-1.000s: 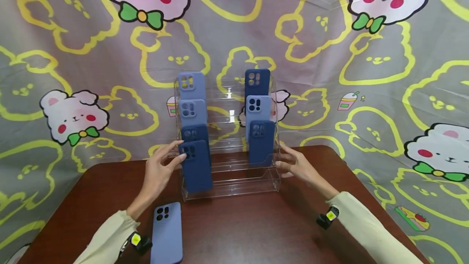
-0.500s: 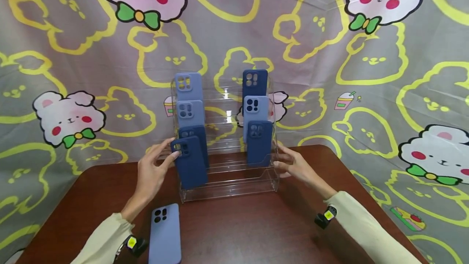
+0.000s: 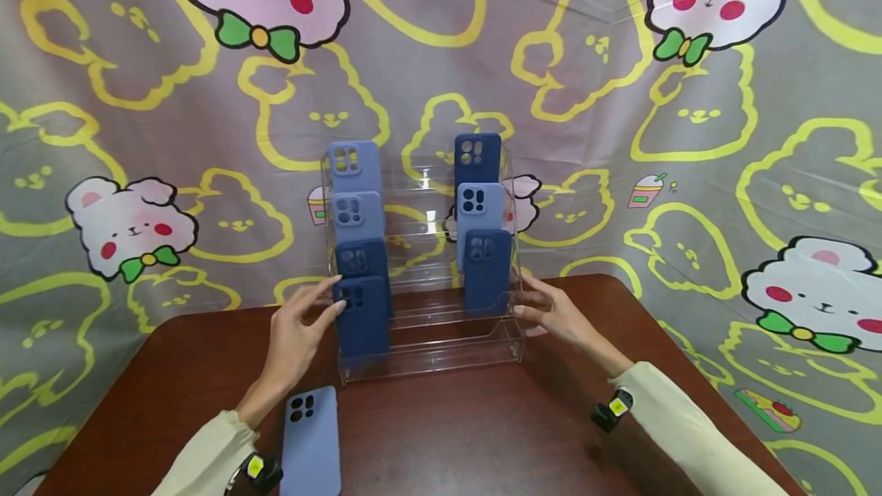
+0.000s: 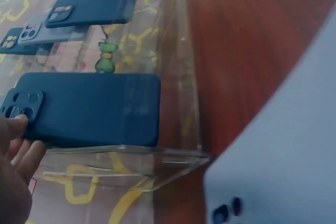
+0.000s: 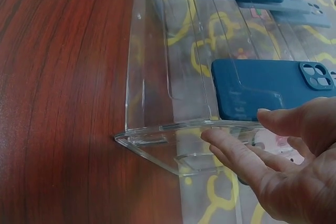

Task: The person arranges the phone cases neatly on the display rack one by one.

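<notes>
A clear acrylic tiered rack (image 3: 434, 362) stands on the table with phone cases leaning on its tiers. At its lowest left tier my left hand (image 3: 299, 327) pinches the upper left edge of a dark blue phone case (image 3: 365, 327), thumb at the camera cutout. The left wrist view shows this case (image 4: 100, 108) lying within the rack's front tier, beside the side wall. My right hand (image 3: 561, 320) is at the rack's right side with fairly straight fingers, close to the side panel. Another dark blue phone case (image 3: 488, 274) stands just inside that panel.
Behind the pinched case rise another dark blue case (image 3: 364, 259) and two lavender-blue ones (image 3: 355, 163). On the right column stand a light blue case (image 3: 480, 201) and a dark one (image 3: 477, 155). A loose lavender-blue case (image 3: 311, 446) lies on the brown table (image 3: 468, 435). Patterned cloth (image 3: 427, 67) hangs behind.
My left hand first tilted the dark blue phone case outward to the left, then brought it back upright and lower in the front tier. The right hand stays at the rack's side.
</notes>
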Motion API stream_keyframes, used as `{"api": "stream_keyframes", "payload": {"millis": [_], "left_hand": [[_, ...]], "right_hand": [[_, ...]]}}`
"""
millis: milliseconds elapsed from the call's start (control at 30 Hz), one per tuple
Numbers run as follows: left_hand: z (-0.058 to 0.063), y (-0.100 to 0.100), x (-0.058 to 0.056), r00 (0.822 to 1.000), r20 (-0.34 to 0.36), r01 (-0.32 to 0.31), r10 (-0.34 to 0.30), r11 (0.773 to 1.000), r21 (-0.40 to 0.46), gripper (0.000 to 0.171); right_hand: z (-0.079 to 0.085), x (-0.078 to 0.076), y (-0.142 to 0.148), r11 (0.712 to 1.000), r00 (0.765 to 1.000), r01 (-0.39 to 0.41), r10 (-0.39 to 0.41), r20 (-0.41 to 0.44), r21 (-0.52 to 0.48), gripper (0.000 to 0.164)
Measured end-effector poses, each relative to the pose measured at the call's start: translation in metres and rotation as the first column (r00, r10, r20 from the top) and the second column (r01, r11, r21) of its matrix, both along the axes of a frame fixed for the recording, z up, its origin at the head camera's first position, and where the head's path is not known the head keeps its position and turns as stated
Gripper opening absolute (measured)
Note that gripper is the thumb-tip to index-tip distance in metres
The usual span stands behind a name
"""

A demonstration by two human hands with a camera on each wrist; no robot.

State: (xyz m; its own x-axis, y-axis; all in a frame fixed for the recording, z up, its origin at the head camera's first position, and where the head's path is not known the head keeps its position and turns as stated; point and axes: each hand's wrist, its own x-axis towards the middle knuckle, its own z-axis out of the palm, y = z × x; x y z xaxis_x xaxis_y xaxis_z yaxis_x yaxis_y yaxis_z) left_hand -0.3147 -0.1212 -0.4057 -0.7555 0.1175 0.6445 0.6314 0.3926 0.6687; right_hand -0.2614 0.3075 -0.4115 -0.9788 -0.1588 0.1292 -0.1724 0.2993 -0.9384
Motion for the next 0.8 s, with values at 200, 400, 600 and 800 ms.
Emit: {"api": "stream_keyframes", "payload": {"millis": [200,400,600,800], "left_hand": [[-0.014,-0.003,0.008,0.997,-0.077,-0.038,0.030,0.994,-0.100,0.048],[-0.024,-0.015,0.017,0.990,-0.102,-0.110,0.093,0.978,-0.176,0.064],[-0.030,-0.043,0.037,0.978,0.178,-0.054,0.113,0.952,-0.303,0.067],[-0.037,-0.067,0.046,0.805,0.563,0.222,0.189,0.783,-0.581,0.091]], "right_hand": [[0.000,0.000,-0.001,1.000,1.000,-0.006,0.006,-0.006,0.002,0.075],[-0.001,0.000,-0.001,1.000,1.000,-0.013,0.013,0.008,-0.002,0.075],[-0.001,0.000,0.000,1.000,1.000,-0.015,0.015,0.007,0.011,0.075],[0.000,0.000,0.000,1.000,1.000,-0.008,0.008,0.003,0.014,0.074]]}}
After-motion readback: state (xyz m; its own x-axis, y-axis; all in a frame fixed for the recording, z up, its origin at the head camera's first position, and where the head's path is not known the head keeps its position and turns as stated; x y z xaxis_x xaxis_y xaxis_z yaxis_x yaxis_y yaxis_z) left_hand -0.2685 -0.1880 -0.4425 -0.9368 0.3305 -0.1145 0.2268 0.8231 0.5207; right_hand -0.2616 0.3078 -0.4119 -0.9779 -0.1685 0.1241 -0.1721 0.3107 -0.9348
